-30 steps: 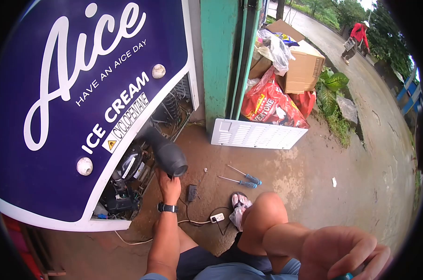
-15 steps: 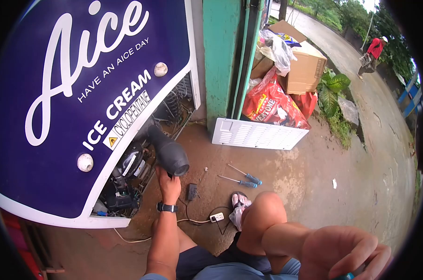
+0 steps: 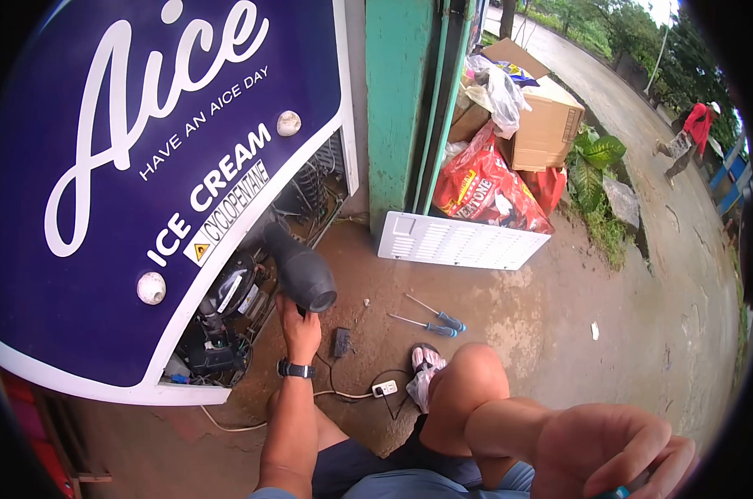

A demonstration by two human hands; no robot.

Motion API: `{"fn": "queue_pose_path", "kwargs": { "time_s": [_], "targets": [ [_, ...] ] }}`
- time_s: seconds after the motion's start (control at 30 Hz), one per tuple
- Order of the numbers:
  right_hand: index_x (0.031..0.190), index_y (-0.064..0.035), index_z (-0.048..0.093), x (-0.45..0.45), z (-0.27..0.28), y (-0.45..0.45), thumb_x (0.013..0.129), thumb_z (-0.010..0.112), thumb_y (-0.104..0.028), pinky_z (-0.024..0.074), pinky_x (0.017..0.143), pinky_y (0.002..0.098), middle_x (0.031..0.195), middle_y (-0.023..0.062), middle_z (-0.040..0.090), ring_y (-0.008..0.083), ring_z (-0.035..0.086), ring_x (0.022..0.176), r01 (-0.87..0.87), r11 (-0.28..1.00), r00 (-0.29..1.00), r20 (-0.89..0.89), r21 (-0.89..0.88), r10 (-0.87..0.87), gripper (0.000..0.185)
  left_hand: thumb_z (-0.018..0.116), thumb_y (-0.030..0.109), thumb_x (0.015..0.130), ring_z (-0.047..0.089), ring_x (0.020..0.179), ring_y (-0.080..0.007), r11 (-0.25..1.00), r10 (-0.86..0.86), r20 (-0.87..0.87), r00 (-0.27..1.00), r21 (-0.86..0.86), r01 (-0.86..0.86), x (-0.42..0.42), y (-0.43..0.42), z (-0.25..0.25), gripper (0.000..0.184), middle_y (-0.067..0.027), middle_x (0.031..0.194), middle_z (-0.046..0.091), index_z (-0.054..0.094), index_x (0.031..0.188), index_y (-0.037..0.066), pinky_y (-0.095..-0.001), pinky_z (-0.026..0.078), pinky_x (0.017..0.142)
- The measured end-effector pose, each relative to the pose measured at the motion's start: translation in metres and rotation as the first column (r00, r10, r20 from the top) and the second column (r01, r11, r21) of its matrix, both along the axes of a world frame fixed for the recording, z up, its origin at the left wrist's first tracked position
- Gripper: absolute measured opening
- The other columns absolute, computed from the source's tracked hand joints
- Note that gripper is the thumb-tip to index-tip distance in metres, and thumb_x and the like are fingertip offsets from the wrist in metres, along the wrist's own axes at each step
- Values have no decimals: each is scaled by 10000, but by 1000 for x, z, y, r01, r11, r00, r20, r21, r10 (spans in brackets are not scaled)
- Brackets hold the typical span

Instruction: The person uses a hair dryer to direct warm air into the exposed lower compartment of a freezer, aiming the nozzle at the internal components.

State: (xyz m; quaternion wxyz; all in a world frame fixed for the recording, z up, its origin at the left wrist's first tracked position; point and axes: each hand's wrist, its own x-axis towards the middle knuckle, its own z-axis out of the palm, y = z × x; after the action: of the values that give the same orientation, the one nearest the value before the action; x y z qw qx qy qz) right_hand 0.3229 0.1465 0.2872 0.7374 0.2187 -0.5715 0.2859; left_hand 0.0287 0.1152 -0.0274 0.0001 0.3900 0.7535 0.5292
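Wrapped around the handle of a black hair dryer point(image 3: 303, 273), my left hand point(image 3: 300, 331) is closed at the open bottom of a purple ice cream freezer point(image 3: 86, 308). The dryer's nozzle reaches into the machine compartment, where a black compressor point(image 3: 233, 283), wires and dark coils point(image 3: 310, 187) show. At the lower right, close to the camera, my right hand point(image 3: 601, 449) is raised by my knee with its fingers curled. A small teal thing point(image 3: 616, 492) shows under the fingers, mostly cut off by the frame edge.
Two blue-handled screwdrivers point(image 3: 437, 320) lie on the ground. Nearby are a black adapter point(image 3: 341, 342) and a white power socket point(image 3: 385, 388) with cords. A white vented panel point(image 3: 464, 241) leans by rubbish bags and cardboard boxes point(image 3: 543, 125). A person in red point(image 3: 694, 133) walks along the road.
The person in red has moved to the right and nearer along the road. My hands and the hair dryer stay nearly the same; the view has shifted very slightly.
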Motion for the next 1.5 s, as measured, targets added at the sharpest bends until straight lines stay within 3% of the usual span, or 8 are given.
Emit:
{"fn": "queue_pose_path", "kwargs": {
  "time_s": [0.17, 0.2, 0.27, 0.3, 0.4, 0.53, 0.73, 1.5],
  "targets": [
    [1124, -46, 616, -18, 4, 12, 948, 611, -124, 450, 640, 271, 1133, -21, 604, 107, 610, 937, -6, 999, 999, -53, 40, 9, 193, 640, 137, 919, 499, 1156, -423, 999, 32, -34, 999, -32, -33, 0, 1, 1, 376, -226, 1193, 507, 536, 1252, -5, -485, 397, 998],
    [1127, -48, 609, -36, 12, 22, 948, 610, -120, 451, 637, 269, 1131, -21, 606, 105, 611, 931, -133, 962, 925, -318, 239, 207, 193, 639, 148, 923, 499, 1153, -424, 999, 28, -20, 999, -31, -28, -1, 3, 6, 375, -228, 1193, 503, 537, 1248, -9, -489, 397, 993],
    [1130, -51, 603, -37, 7, 25, 947, 609, -117, 452, 633, 268, 1129, -21, 609, 102, 612, 925, -217, 886, 768, -488, 409, 414, 194, 636, 177, 932, 498, 1134, -432, 999, 17, -9, 1000, -49, -17, -2, 1, 5, 369, -237, 1186, 492, 540, 1229, -20, -497, 404, 972],
    [1131, -54, 596, -26, -2, 24, 944, 613, -119, 451, 624, 263, 1129, -21, 612, 100, 612, 917, -199, 936, 869, -388, 292, 306, 199, 635, 192, 936, 497, 1120, -440, 997, 19, -26, 999, -68, -21, -3, 0, 4, 365, -243, 1165, 495, 543, 1215, -24, -504, 404, 965],
    [1128, -57, 586, -23, -7, 26, 936, 620, -125, 452, 604, 255, 1124, -23, 616, 94, 613, 904, -163, 969, 964, -179, 187, 197, 207, 636, 197, 939, 494, 1117, -444, 999, 25, 8, 1000, -29, -25, -7, 1, 2, 377, -261, 1211, 501, 543, 1231, -23, -519, 396, 967],
    [1118, -55, 583, -18, -10, 27, 927, 629, -141, 462, 592, 247, 1123, -17, 628, 94, 615, 908, -194, 972, 981, 38, 130, 191, 214, 644, 193, 935, 494, 1122, -436, 995, 83, -73, 994, -46, -87, -15, 5, 1, 379, -250, 1220, 506, 544, 1236, -14, -512, 397, 969],
    [1109, -54, 580, -23, -11, 39, 923, 625, -148, 477, 581, 237, 1106, -7, 654, 102, 628, 909, -220, 968, 966, 164, 120, 199, 213, 640, 196, 935, 495, 1128, -422, 999, 45, -67, 997, 3, -45, -18, 4, -1, 365, -224, 1184, 520, 548, 1227, -2, -484, 398, 971],
    [1125, -69, 570, -42, -15, 46, 914, 660, -142, 486, 589, 235, 1138, -33, 613, 83, 619, 929, -198, 974, 972, 151, 108, 181, 241, 661, 177, 926, 505, 1106, -410, 999, 46, -44, 998, 3, -46, -11, 10, -1, 349, -218, 1153, 505, 554, 1206, 0, -474, 414, 944]
  ]
}}
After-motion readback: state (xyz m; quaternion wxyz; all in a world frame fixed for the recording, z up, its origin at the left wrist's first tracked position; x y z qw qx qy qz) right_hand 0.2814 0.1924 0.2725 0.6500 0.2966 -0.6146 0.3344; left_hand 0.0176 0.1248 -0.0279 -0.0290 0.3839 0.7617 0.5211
